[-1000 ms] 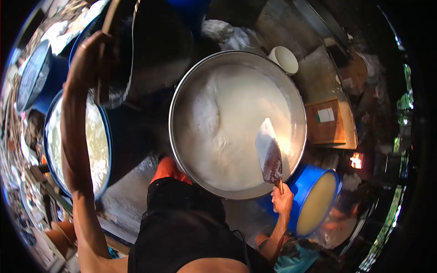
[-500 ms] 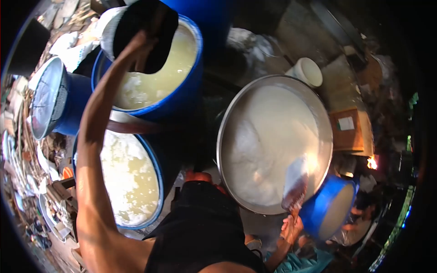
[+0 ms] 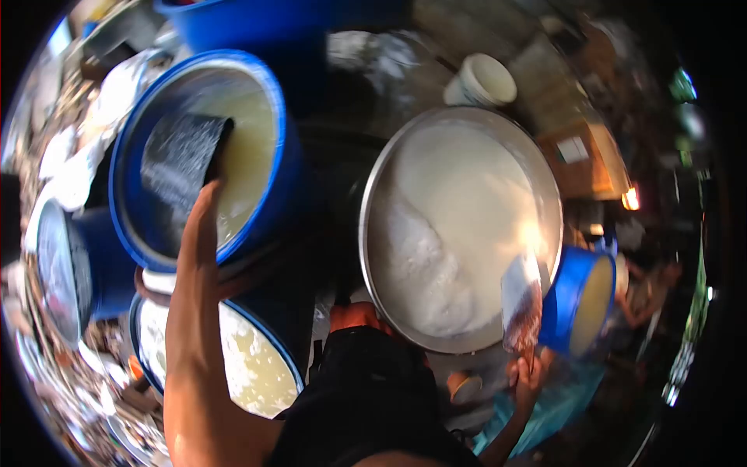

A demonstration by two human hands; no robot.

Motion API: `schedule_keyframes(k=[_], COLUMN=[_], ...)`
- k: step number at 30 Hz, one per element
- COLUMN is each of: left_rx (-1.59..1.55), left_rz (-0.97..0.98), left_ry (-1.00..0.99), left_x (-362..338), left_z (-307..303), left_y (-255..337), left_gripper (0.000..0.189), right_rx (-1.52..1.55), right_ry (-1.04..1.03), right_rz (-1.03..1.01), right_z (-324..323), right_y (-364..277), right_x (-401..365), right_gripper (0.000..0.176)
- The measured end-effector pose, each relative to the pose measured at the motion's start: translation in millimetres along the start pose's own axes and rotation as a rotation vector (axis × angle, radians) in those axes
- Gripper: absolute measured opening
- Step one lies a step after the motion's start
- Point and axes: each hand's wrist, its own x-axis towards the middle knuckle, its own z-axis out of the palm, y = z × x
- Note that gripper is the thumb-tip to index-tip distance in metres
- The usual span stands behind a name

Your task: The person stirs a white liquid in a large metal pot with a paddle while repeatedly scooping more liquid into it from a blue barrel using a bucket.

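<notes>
My left hand (image 3: 207,194) grips the rim of a dark bucket (image 3: 180,156), which is tipped inside the upper blue barrel (image 3: 276,148) over yellowish liquid. My right hand (image 3: 529,375) is closed around the handle of a flat paddle (image 3: 523,307). The paddle's blade lies over the right front rim of a large round metal pan (image 3: 366,226). Milky liquid fills the pan, with white foam along its left side. Below the upper barrel is a second barrel (image 3: 289,359) holding yellowish liquid with white clumps.
A white bucket (image 3: 486,80) stands behind the pan, and a wooden box (image 3: 583,159) is to its right, near a small flame. A blue tub (image 3: 564,303) sits right of the paddle. At the far left is a mesh-topped blue container (image 3: 62,272). Another person's arm shows at right.
My left hand has lowered the dark bucket from above the upper barrel into it. The paddle and my right hand have shifted slightly right. The whole view has turned.
</notes>
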Motion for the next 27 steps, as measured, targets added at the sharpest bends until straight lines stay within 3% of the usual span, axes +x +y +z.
schedule_keyframes(k=[3,7,13,15,16,18,19,20,21,23,25,27], left_rx=[-0.033,-0.060,-0.148,-0.406,-1.033,-0.708,-0.346,-0.338,-0.280,-0.286,-0.395,-0.466], left_rz=[-0.017,-0.033,-0.035,-0.117,-0.383,-0.298,-0.206,-0.256,-0.223,-0.340,-0.380,-0.397], left_ry=[-0.129,-0.238,-0.359,-0.443,-0.566,-0.463,-0.331,-0.280,-0.192,-0.184,-0.168,-0.101], left_x=[-2,7,16,34,59,43,27,13,17,14,4,-9], left_z=[8,17,22,36,70,-17,-61,-86,-81,-100,-126,-147], left_y=[14,21,23,-6,-80,0,50,75,54,52,60,55], left_gripper=[0.037,0.036,0.036,0.036,0.031,0.030,0.031,0.030,0.029,0.023,0.019,0.019], right_rx=[-0.122,-0.030,0.046,0.049,0.112,0.122,0.126,0.136,0.212,0.299,0.147,0.349], right_ry=[0.035,0.062,0.049,-0.033,-0.059,-0.069,-0.085,-0.087,-0.096,-0.098,-0.099,-0.093], right_rz=[0.110,0.106,0.093,0.061,0.026,0.101,0.174,0.170,0.178,0.185,0.224,0.291], right_z=[2,7,17,13,12,7,6,7,5,2,-5,-4], right_y=[-18,-23,-21,-12,-4,10,18,29,41,48,40,51], right_x=[-3,-2,10,15,20,29,34,40,45,51,52,53], right_gripper=[0.023,0.016,0.017,0.015,0.013,0.012,0.012,0.012,0.012,0.012,0.013,0.017])
